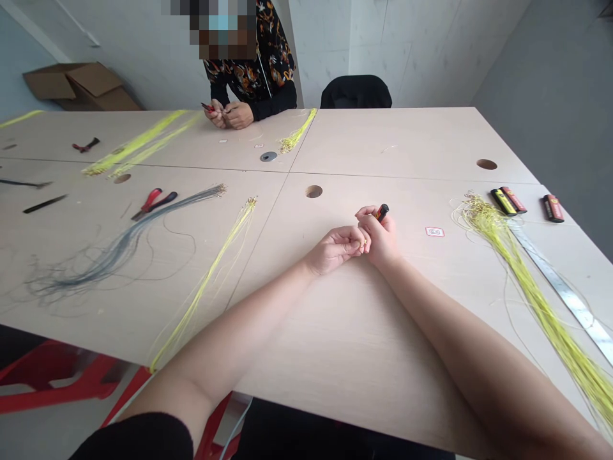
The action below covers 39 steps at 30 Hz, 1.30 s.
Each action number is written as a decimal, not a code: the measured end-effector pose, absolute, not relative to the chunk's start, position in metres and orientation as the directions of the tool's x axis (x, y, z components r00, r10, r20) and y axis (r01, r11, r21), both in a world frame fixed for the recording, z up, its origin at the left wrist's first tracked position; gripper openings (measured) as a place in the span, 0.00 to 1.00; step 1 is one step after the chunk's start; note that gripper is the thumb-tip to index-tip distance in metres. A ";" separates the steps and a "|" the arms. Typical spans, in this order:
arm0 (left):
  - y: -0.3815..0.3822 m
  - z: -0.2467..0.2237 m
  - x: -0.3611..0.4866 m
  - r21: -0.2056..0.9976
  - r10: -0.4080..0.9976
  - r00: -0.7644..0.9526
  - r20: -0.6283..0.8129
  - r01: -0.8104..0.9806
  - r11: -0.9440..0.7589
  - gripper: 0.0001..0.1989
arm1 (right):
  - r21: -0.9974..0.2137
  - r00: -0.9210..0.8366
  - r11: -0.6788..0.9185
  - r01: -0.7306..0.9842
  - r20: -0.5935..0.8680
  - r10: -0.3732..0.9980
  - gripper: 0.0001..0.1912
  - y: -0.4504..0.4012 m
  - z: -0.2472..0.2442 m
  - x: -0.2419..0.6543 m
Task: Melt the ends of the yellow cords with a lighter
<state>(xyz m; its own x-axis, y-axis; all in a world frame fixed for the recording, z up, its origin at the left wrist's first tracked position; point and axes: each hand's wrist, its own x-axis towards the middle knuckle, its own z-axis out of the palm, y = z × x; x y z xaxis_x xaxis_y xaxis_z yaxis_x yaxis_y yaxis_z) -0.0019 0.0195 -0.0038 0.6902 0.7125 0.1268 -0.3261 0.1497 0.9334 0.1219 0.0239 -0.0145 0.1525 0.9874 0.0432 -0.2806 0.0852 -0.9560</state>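
Note:
My right hand (pixel 377 237) is closed around a short black-and-red tool handle (pixel 382 212), and the tool's tip is hidden in my fingers. My left hand (pixel 335 249) pinches a small gold-coloured piece (pixel 364 243) against my right fingers. The piece is too small to identify. Both forearms rest on the pale wood-grain table (pixel 364 358). A loose bundle of yellow cords (pixel 520 281) lies to the right of my hands, and a thinner yellow bundle (pixel 211 275) lies to the left.
A co-worker's hands (pixel 227 115) hold a small red-handled tool across the table. Grey cords (pixel 119 246) and red-handled pliers (pixel 153 203) lie left, with a steel ruler (pixel 565 294) and black-and-red cases (pixel 507 200) right. Red stools (pixel 57 377) stand below the table edge.

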 end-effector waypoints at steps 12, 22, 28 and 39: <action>0.022 0.004 -0.007 0.974 0.421 0.907 -0.004 -0.092 0.207 0.23 | -0.913 0.135 0.043 -0.406 -0.014 0.991 0.05 0.019 -0.009 0.120; 0.023 0.005 -0.006 0.952 0.258 0.964 -0.066 -0.017 0.307 0.17 | -0.916 0.117 0.058 -0.397 0.012 0.993 0.03 0.019 -0.010 0.121; 0.025 0.003 -0.007 0.949 0.238 0.971 -0.036 -0.041 0.312 0.16 | -0.920 0.114 0.052 -0.388 0.008 0.993 0.03 0.019 -0.010 0.121; 0.027 -0.002 -0.003 0.910 0.688 0.723 0.067 -0.327 0.256 0.16 | -0.925 0.244 0.098 -0.368 0.006 0.970 0.06 0.023 -0.011 0.122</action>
<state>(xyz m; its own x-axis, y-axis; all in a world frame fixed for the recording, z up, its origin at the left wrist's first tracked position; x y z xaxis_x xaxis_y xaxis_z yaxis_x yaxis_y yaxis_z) -0.0031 0.0272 -0.0024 0.7231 0.6875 0.0671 -0.3275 0.2556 0.9096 0.1222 0.0231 -0.0109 0.2441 0.9697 0.0056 -0.3676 0.0979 -0.9248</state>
